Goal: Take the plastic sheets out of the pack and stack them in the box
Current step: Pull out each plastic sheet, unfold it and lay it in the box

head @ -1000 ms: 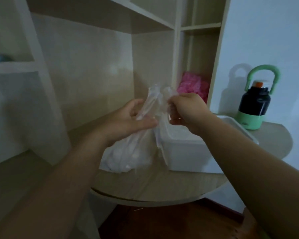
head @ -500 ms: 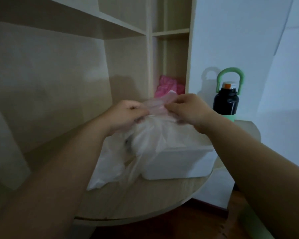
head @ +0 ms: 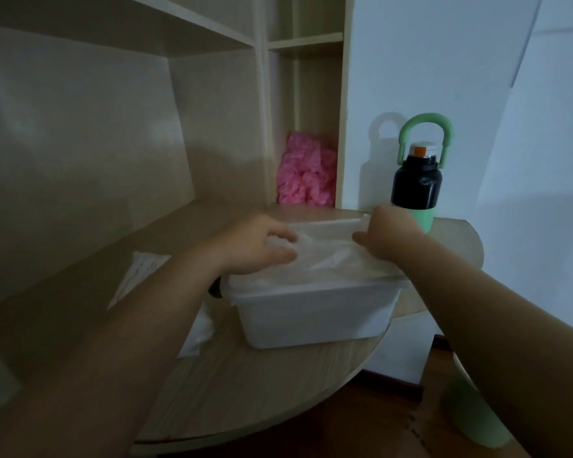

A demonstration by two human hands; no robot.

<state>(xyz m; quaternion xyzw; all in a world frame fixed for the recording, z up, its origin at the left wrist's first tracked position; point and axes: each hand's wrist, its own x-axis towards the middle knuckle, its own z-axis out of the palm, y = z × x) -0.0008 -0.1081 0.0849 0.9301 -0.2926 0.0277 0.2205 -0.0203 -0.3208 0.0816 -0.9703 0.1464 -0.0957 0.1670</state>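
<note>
Over the middle of the frame a clear plastic sheet [head: 328, 259] lies draped across the top of the white box [head: 311, 315]. My left hand [head: 255, 247] pinches its left edge with curled fingers. My right hand [head: 389, 236] lays a thumb at the far right corner, but its fingers are hidden, so I cannot tell its grip. The sheet looks feather-light, limp and clingy, best taken by its corners. Below is a round wooden table [head: 245, 385], and at the upper right a black bottle [head: 416, 185] stands by the wall.

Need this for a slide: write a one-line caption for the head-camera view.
Left hand and right hand hold a translucent plastic sheet over the white rectangular plastic box on the light wooden table.
</note>
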